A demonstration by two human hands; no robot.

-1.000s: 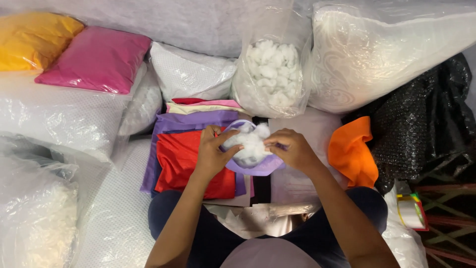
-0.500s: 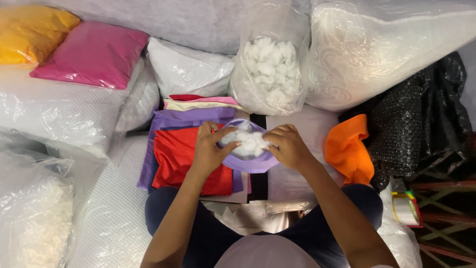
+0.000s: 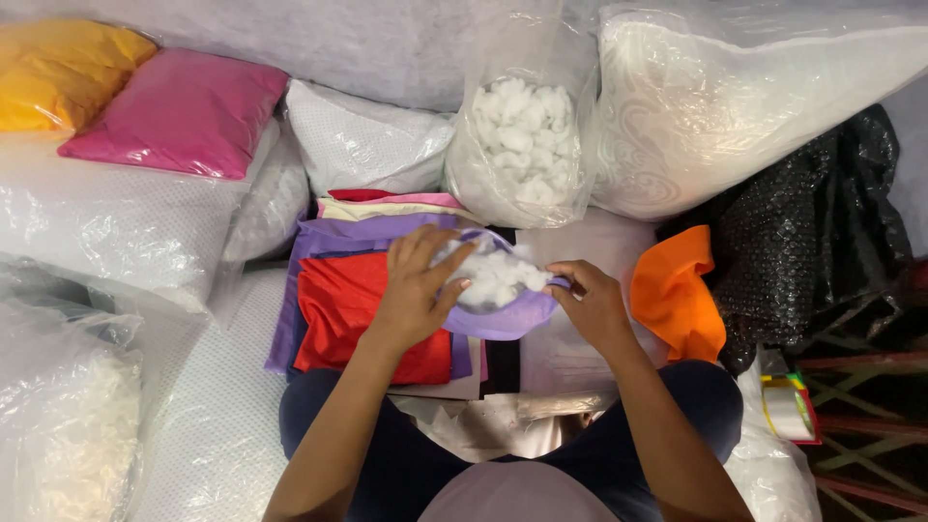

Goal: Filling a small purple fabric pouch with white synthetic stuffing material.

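Since the earlier frame, the left hand (image 3: 418, 290) has spread open over the white stuffing (image 3: 493, 275); the right hand (image 3: 592, 302) pinches the purple cover (image 3: 507, 314) on the lap. A slipped edge could spill stuffing.

Your left hand (image 3: 418, 290) presses fluffy, matt white stuffing (image 3: 495, 275) into a soft purple cloth cover (image 3: 503, 317) that your right hand (image 3: 592, 304) pinches; the red cloth (image 3: 338, 309) looks matt; the clear bag (image 3: 522, 145) is glossy, crinkled plastic; the orange cloth (image 3: 677, 290) is smooth.
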